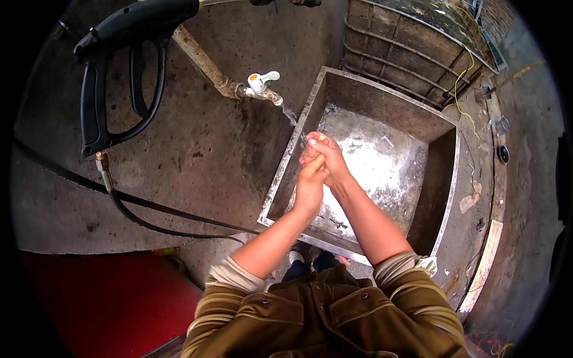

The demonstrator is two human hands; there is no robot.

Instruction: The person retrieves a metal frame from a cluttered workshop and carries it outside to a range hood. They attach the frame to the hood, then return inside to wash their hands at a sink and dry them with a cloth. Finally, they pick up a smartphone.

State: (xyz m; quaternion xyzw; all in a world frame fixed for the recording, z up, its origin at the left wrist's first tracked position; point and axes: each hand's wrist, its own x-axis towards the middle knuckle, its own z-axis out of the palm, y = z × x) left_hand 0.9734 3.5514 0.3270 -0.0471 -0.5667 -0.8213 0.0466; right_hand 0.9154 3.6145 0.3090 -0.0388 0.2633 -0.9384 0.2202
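Over the steel trough [443,197], both forearms reach forward with sleeves rolled back. Left hand [310,185] and right hand [325,156] press together, fingers folded over each other, holding nothing else. Just beyond them a thin water stream [290,114] falls from the white-handled tap [261,86]. Farther left, black spray gun [119,71] hangs on the wall, hose [155,224] trailing below.

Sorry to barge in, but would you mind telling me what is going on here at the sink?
A person is rubbing the left hand and right hand together over a metal sink, under a thin stream from the tap on the wall. Both sleeves are pushed up. A black spray gun with its hose hangs on the wall to the left, untouched.
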